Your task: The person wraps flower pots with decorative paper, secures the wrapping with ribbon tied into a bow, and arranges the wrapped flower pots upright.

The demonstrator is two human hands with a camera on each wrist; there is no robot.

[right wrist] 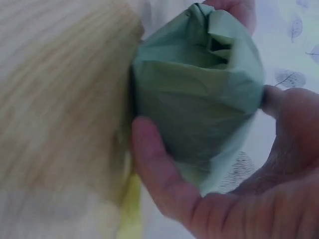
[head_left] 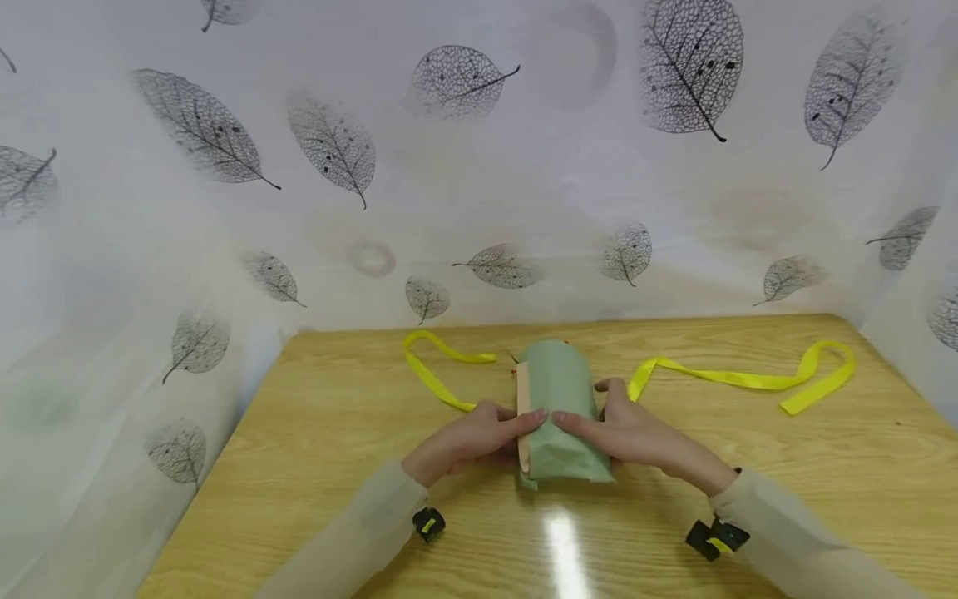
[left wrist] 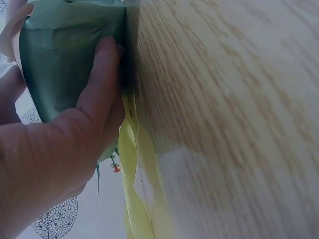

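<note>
A bundle in sage-green wrapping paper point(head_left: 557, 383) lies at the middle of the table, with a pale peach strip point(head_left: 523, 416) along its left side. My left hand point(head_left: 482, 437) grips its left side, thumb on top and fingers low along the side. From the right, my right hand point(head_left: 629, 424) holds it the same way, thumb across the top. In the right wrist view, the near end of the green paper point(right wrist: 199, 99) is folded and creased. Small red sprigs point(left wrist: 115, 167) poke out past the far end. What is inside the paper is hidden.
A yellow ribbon point(head_left: 718, 377) stretches out to the right, curling at its end, and another length of yellow ribbon point(head_left: 430, 378) loops on the left; both run toward the bundle. The wooden table point(head_left: 337, 399) ends at a leaf-printed curtain point(head_left: 494, 183) behind and at the sides.
</note>
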